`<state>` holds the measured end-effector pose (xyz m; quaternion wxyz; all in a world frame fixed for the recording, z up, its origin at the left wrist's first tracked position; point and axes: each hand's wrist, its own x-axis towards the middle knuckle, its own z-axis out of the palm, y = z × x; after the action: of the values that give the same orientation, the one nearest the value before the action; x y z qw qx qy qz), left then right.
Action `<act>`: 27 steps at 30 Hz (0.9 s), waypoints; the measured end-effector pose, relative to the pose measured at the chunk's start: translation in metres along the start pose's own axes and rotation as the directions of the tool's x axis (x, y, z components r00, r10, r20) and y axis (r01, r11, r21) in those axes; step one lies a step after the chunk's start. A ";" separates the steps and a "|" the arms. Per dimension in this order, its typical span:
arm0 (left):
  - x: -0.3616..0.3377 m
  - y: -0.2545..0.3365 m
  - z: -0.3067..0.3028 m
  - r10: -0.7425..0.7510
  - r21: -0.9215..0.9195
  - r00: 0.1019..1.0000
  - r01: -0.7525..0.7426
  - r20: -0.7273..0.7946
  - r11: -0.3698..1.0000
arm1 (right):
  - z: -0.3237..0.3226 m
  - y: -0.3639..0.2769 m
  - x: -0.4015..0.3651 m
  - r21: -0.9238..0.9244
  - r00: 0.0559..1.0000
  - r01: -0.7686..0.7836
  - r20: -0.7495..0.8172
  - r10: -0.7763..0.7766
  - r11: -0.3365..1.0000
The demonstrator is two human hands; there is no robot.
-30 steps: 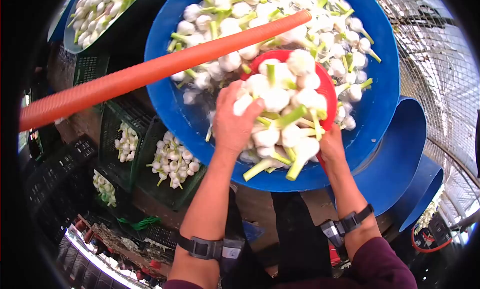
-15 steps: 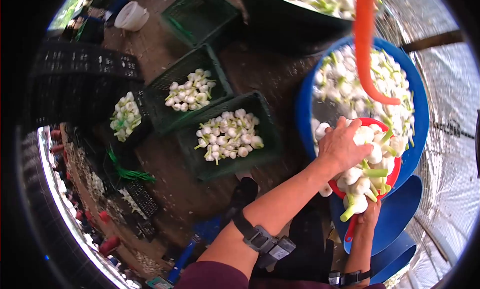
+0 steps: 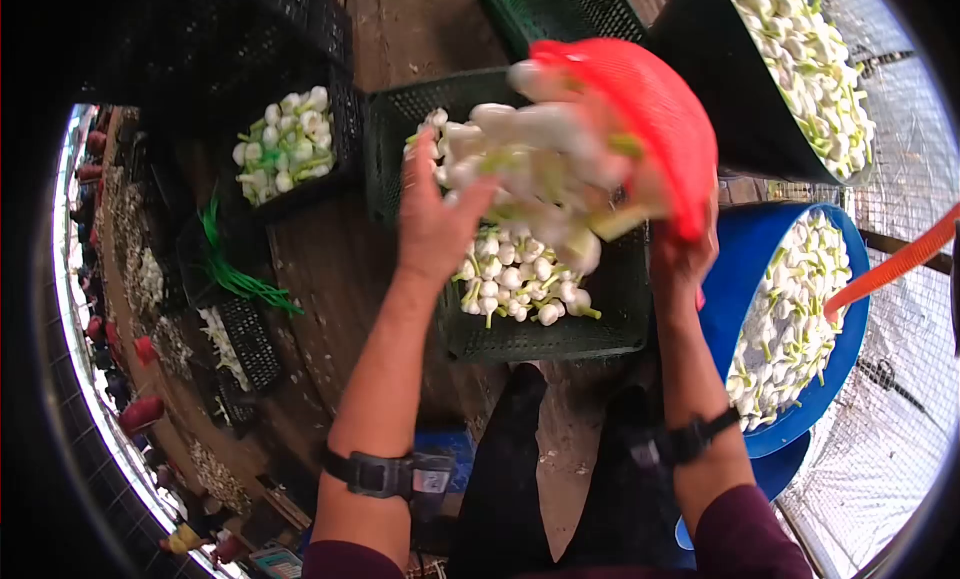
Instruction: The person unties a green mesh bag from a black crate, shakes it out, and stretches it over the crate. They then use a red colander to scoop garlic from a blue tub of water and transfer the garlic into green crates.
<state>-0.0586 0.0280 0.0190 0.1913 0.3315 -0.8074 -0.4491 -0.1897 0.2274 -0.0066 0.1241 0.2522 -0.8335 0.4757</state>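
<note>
The red basket [image 3: 665, 114] is at the centre of the scene, above the near green crate [image 3: 625, 324], tilted with its mouth toward the left. The right hand [image 3: 688, 249] grasps the basket at its near right side; part of the grip is hidden. The left hand [image 3: 435, 219] is at the left of the loose garlic bulbs [image 3: 535, 154], fingers extended and thumb spread, clenching nothing. Blur prevents confirmation of palm contact. The bulbs lie between the basket mouth and the left hand, partly outside the rim. A garlic heap [image 3: 515, 284] rests in the crate below.

Handling: the basket appears light and fairly stiff; the load likely makes it heavy toward the mouth. Hold it firmly at the near right side and keep the wrist under control. The bulbs appear firm, smooth and rounded; treat them as slippery if wet. They are liable to roll and may bruise if dropped. Support them with an open palm; lift single bulbs by the body, not the green stem.

At the right stands a blue tub [image 3: 853, 364] of bulbs, with an orange hose [image 3: 895, 264] reaching over it.
</note>
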 end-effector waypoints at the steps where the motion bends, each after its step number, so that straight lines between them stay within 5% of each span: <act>1: -0.006 -0.029 -0.013 -0.095 0.083 0.993 0.100 -0.066 0.991 | 0.021 0.007 0.012 -0.148 0.978 0.205 -0.013 -0.209 0.968; 3: -0.033 -0.063 -0.037 -0.401 -0.206 0.916 0.390 -0.016 0.898 | 0.049 0.007 0.029 -0.222 0.963 0.265 0.013 -0.269 0.938; 5: -0.073 -0.098 -0.047 -0.458 -0.212 0.889 0.448 0.003 0.868 | 0.062 0.007 0.039 0.048 0.960 0.240 -0.158 -0.229 0.970; 6: -0.093 -0.107 -0.050 -0.538 -0.218 0.843 0.527 0.015 0.821 | 0.057 -0.005 0.043 0.547 0.996 0.014 -0.079 0.035 0.837; 9: -0.157 -0.125 -0.048 -0.696 -0.221 0.716 0.688 0.053 0.691 | 0.018 0.000 0.037 0.014 0.986 0.066 -0.156 -0.064 0.998; 12: -0.209 -0.122 -0.030 -0.756 -0.210 0.644 0.760 0.117 0.615 | -0.069 0.045 -0.003 -0.445 0.989 0.013 -0.126 -0.077 0.896; 14: -0.227 -0.108 -0.011 -0.775 -0.164 0.609 0.793 0.172 0.587 | -0.137 0.048 -0.031 -0.378 0.989 0.048 -0.111 -0.097 0.924; 17: -0.235 -0.077 0.027 -0.678 -0.198 0.646 0.759 0.350 0.620 | -0.269 0.079 -0.085 -0.633 0.985 -0.161 -0.056 0.163 0.757; 18: -0.230 -0.062 0.043 -0.656 -0.187 0.637 0.760 0.405 0.622 | -0.317 0.107 -0.110 -0.501 0.955 -0.296 -0.140 0.262 0.813; 19: -0.223 -0.044 0.061 -0.632 -0.174 0.624 0.761 0.460 0.625 | -0.358 0.118 -0.131 -0.512 0.827 -0.554 -0.251 0.503 0.656; 20: -0.216 -0.027 0.081 -0.592 -0.150 0.617 0.748 0.519 0.647 | -0.383 0.121 -0.137 -0.631 0.750 -0.621 -0.307 0.585 0.465; 21: -0.211 -0.010 0.104 -0.535 -0.178 0.627 0.727 0.567 0.663 | -0.401 0.132 -0.147 -0.623 0.728 -0.646 -0.331 0.600 0.441; 22: -0.205 0.008 0.130 -0.456 -0.190 0.642 0.684 0.617 0.705 | -0.419 0.147 -0.158 -0.515 0.569 -0.787 -0.397 0.720 0.339; 23: -0.188 0.043 0.149 -0.396 -0.160 0.565 0.696 0.724 0.700 | -0.445 0.164 -0.174 -0.390 0.385 -0.896 -0.446 0.808 0.211; 24: -0.187 0.059 0.178 -0.339 -0.233 0.560 0.714 0.756 0.661 | -0.493 0.219 -0.233 -0.870 0.807 -0.361 -0.111 0.579 0.336; 25: -0.189 0.074 0.212 -0.267 -0.303 0.544 0.739 0.795 0.602 | -0.542 0.276 -0.293 -0.963 0.953 0.267 0.261 0.152 -0.022; 26: -0.188 0.094 0.244 -0.229 -0.301 0.505 0.758 0.832 0.579 | -0.554 0.304 -0.329 -0.983 0.927 0.047 0.109 0.360 0.178; 27: -0.188 0.113 0.274 -0.195 -0.297 0.467 0.779 0.862 0.553 | -0.486 0.249 -0.259 -0.652 0.602 -0.720 -0.414 0.683 0.239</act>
<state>-0.1329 0.3669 -0.0301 -0.2051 0.2579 -0.4447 -0.8329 -0.1221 0.8263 -0.0535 0.0109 -0.2363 -0.9683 0.0798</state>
